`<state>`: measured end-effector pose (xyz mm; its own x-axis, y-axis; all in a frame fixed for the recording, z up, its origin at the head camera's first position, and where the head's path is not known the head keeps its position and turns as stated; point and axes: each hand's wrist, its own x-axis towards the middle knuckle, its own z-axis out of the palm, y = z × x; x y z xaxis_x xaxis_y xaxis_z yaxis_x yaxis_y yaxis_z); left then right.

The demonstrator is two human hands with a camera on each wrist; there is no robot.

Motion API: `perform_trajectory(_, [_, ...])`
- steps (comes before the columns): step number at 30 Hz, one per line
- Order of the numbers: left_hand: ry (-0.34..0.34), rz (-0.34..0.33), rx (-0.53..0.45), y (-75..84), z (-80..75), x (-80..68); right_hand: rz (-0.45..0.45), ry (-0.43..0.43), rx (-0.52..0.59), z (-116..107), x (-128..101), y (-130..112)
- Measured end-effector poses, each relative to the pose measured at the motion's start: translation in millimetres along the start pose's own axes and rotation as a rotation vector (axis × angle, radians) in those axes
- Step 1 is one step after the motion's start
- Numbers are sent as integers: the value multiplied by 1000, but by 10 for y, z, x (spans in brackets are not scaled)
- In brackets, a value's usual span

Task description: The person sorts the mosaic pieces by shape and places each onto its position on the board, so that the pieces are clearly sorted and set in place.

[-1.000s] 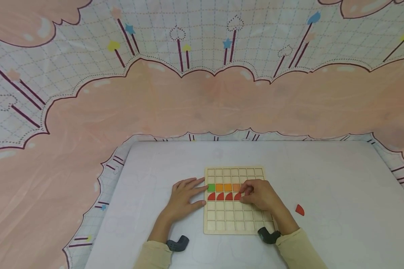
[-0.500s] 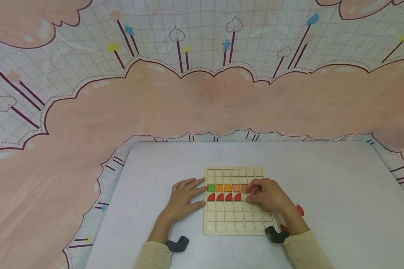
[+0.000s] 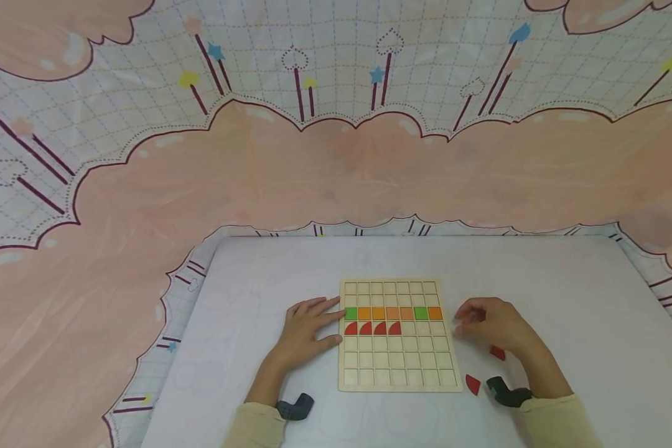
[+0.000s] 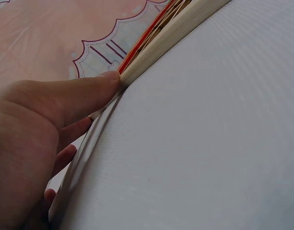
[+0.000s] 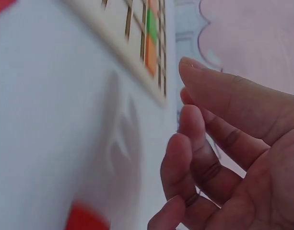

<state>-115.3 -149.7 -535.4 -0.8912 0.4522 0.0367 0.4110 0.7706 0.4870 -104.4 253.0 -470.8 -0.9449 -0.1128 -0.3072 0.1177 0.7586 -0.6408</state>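
- Board (image 3: pixel 397 367) lay on the white table (image 3: pixel 565 298), between both hands.
- We found one row filled with seven squares; below it, four red quarters (image 3: pixel 373 328), three cells unfilled.
- Left hand (image 3: pixel 305 333) pressed the board's edge, fingers straight.
- Right hand (image 3: pixel 495 326) hovered beside it, loosely curled, holding nothing.
- Two loose quarters (image 3: pixel 473 384) lay near that hand.

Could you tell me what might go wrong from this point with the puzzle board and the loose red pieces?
The right hand hovers empty beside the wooden board, and two red quarter-circle pieces lie close under its wrist; the sleeve could well sweep one aside. Only the left hand, fingertips against the board's edge, steadies it, so a hard push while seating a piece might slide it. The seated red pieces all face one way; a turned piece would break the row.
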Motion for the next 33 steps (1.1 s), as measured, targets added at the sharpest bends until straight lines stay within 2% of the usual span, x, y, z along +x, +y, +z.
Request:
perform_trajectory(10, [11,7,-1,5,-3,-5,94,-57,-28,-218,-149,427])
perform_trajectory(17, [14,13,-11,0,0,-4,124,-47,-49,-252,-188,579])
perform_trajectory(33, [17,15,-11,-3,0,-4,19,-108,-8,-291,-269,709])
